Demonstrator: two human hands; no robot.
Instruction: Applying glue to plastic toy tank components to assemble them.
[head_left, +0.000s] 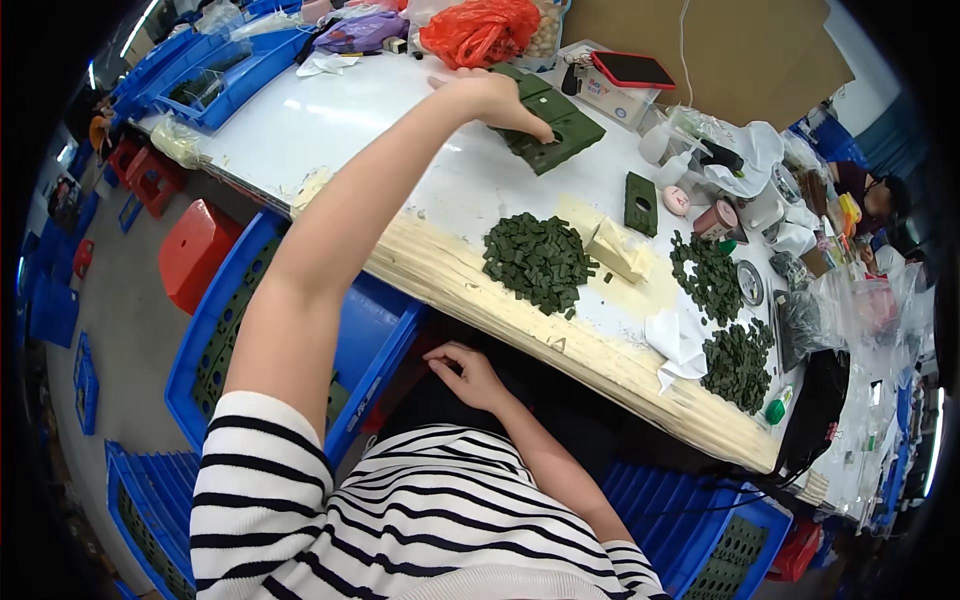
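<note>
My left hand (490, 98) reaches across the table onto flat dark green rectangular blocks (565, 130). Its thumb lies on the blocks' surface, while the other fingers stretch out to the left; the hand looks spread, not closed round a block. My right hand (468, 376) rests on my lap below the table edge, fingers loosely curved with a gap at the thumb and nothing visible in it. Nearer me on the table lies a heap of small dark green pieces (538, 262). A cream-coloured block (620, 250) sits beside that heap. A single green block with a round hole (641, 204) lies further right.
Two more piles of small green pieces (738, 365) lie at the right near a white tissue (676, 345). A red phone (633, 70) rests on a white box. Blue crates (375, 335) stand under the table's front edge. A red stool (200, 255) is at left.
</note>
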